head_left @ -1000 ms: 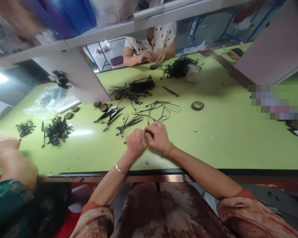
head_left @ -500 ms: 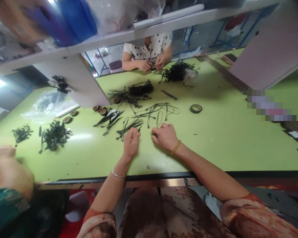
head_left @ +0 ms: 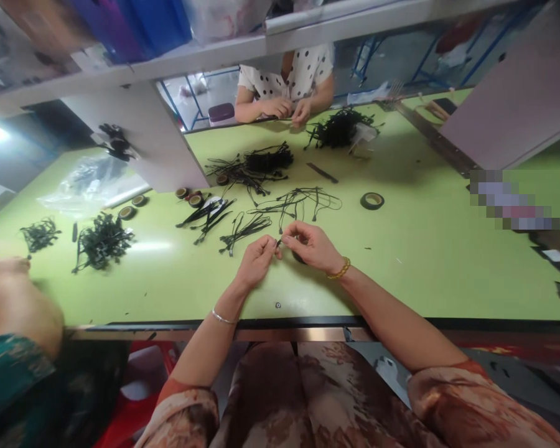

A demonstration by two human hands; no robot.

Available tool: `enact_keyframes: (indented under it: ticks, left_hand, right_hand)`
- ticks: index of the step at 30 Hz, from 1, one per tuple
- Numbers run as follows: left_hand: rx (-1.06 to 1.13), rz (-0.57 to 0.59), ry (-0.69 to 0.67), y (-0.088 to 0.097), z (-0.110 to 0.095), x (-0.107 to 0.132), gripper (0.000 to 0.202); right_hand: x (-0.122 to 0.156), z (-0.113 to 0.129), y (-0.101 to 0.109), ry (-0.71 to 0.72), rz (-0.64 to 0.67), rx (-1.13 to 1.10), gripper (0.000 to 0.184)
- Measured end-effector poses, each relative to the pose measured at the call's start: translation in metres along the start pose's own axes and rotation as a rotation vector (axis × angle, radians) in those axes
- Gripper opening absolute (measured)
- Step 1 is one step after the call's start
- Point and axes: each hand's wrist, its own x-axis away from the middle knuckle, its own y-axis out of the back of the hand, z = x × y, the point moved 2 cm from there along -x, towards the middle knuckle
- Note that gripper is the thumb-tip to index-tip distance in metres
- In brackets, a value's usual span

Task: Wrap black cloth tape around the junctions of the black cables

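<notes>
My left hand (head_left: pixel 256 260) and my right hand (head_left: pixel 312 244) meet above the green table (head_left: pixel 415 261), fingertips pinched together on a thin black cable (head_left: pixel 280 241) between them. A dark roll of tape (head_left: pixel 298 257) shows under my right palm. Just beyond my hands lie a small bunch of black cables (head_left: pixel 242 230) and a looser tangle of cables (head_left: pixel 303 202).
A tape roll (head_left: pixel 372 200) lies to the right, several more rolls (head_left: pixel 189 199) sit by a white panel. Cable heaps (head_left: pixel 103 242) lie left and far across (head_left: pixel 338 127). One person sits opposite (head_left: pixel 289 87); another person's arm (head_left: pixel 18 305) is at my left.
My hands were together, parted half a second ago, and now meet again, pinching the cable slightly higher above the table. The person opposite has shifted their hands.
</notes>
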Motion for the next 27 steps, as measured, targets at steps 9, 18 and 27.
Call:
enact_keyframes:
  ticks: [9, 18, 27]
  left_hand:
    - [-0.155, -0.077, -0.142, 0.000, -0.006, 0.001, 0.039]
    - [-0.805, -0.219, -0.286, -0.008, -0.002, 0.008, 0.020]
    - [-0.277, -0.051, -0.144, 0.006, -0.008, 0.003, 0.021]
  right_hand:
    - [0.003, -0.006, -0.007, -0.046, -0.130, 0.010, 0.022]
    - [0.004, -0.013, -0.019, -0.125, -0.141, -0.095, 0.027]
    - [-0.005, -0.014, 0.000, -0.198, -0.181, -0.317, 0.031]
